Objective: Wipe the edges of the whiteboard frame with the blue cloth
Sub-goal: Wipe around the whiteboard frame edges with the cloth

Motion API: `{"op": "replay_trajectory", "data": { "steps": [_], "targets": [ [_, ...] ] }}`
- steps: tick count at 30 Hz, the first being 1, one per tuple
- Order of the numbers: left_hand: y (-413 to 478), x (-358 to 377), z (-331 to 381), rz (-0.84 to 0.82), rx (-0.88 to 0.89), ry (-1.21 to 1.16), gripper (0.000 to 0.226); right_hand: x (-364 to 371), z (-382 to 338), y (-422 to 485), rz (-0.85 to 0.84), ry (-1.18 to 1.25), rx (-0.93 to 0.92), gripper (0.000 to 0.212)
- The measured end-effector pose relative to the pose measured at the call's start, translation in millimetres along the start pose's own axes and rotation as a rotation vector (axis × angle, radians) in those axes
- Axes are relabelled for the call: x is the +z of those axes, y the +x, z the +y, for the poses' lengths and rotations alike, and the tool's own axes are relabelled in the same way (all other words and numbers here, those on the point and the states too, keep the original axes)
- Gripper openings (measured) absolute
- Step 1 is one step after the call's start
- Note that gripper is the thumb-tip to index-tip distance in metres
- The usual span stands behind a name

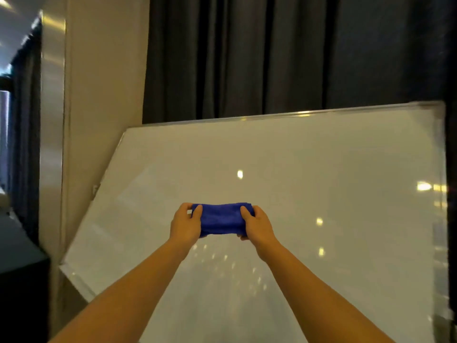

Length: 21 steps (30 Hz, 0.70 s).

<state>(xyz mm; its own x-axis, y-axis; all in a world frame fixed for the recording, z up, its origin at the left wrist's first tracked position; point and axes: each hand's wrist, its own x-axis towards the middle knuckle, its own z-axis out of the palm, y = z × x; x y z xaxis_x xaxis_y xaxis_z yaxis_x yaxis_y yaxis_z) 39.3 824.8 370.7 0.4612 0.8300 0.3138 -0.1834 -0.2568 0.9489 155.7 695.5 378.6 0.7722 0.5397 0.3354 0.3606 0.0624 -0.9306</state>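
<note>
A folded blue cloth [221,219] is held in front of the whiteboard's middle, gripped at both ends. My left hand [185,225] clasps its left end and my right hand [258,226] clasps its right end. The whiteboard [321,169] is large and glossy, with ceiling lights reflected in it. Its silver frame [272,116] runs along the top, down the slanted left side and down the right side. The cloth is away from every frame edge.
Dark grey curtains [272,58] hang behind the board. A beige wall [106,82] with a metal strip [53,120] stands to the left. A dark cabinet [22,280] sits at the lower left beside the board's corner.
</note>
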Motion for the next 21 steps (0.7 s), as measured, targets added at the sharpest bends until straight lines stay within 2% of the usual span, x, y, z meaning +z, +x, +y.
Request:
{"op": "replay_trajectory", "data": {
  "steps": [4,8,14,18,21],
  "targets": [
    [83,10,10,0.001,0.065,0.053,0.023,19,-19,74,0.029,-0.088,-0.083,0.019],
    [162,30,23,-0.024,0.217,0.077,0.018,24,-32,141,0.093,-0.156,-0.16,0.017],
    [284,84,47,-0.065,0.364,-0.016,0.025,32,-61,251,0.335,-0.272,-0.298,0.017],
    [359,112,72,-0.122,0.472,-0.068,0.028,40,-91,309,0.508,-0.496,-0.382,0.024],
    [412,130,92,-0.167,0.537,-0.105,0.031,49,-113,347,0.688,-0.76,-0.402,0.033]
  ]
}}
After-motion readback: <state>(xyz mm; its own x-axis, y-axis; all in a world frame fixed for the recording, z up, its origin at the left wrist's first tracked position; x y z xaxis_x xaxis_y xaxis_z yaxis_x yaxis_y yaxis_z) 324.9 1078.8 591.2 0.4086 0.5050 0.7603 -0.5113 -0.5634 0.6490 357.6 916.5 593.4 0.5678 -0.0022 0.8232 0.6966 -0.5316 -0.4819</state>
